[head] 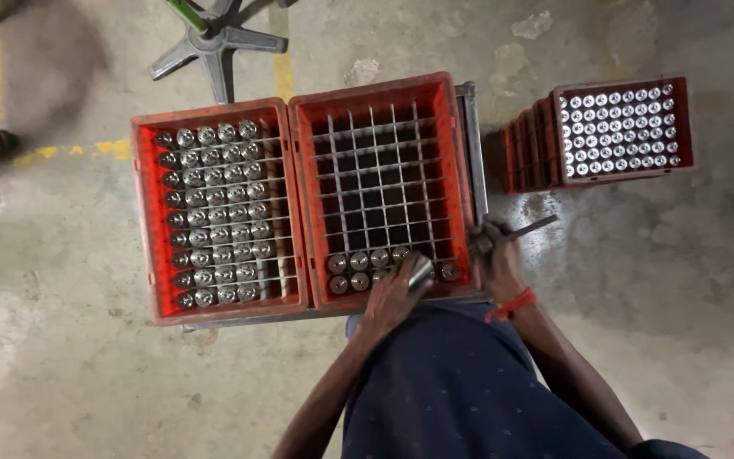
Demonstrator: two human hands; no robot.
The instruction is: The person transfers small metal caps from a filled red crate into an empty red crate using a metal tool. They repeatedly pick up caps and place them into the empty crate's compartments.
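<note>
Single view only: head-worn camera, looking almost straight down from standing height. Frame bottom holds wearer's own torso and forearms; frame top points away from wearer. Two red crates (218, 208) sit mid-frame at arm's reach, concrete floor (61, 357) all round. Stacked crates (618, 127) upper right, chair base (214, 38) at top edge.

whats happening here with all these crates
A person stands over two red crates side by side. The left hand holds a metal cylinder over the near row of the right crate, whose grid holds only a few cylinders along the near edge. The right hand holds a metal rod at that crate's right rim. The left crate is almost full of cylinders. A stack of crates, its top one full, stands apart on the floor to the right.
</note>
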